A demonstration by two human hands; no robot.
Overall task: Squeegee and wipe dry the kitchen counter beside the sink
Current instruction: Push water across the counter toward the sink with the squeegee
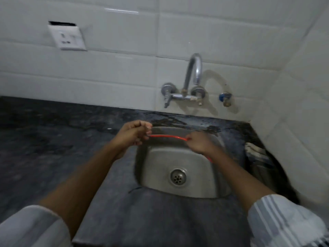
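Both hands hold a thin red squeegee edge-on over the back of the steel sink. My left hand pinches its left end with closed fingers. My right hand grips the right end, and a bit of red shows below that wrist. The dark stone counter spreads to the left of the sink, with wet patches behind the basin near the wall.
A chrome wall tap arches over the sink, with a small blue valve to its right. A white socket plate sits on the tiled wall at left. The tiled side wall closes in at right, beside a dark gap.
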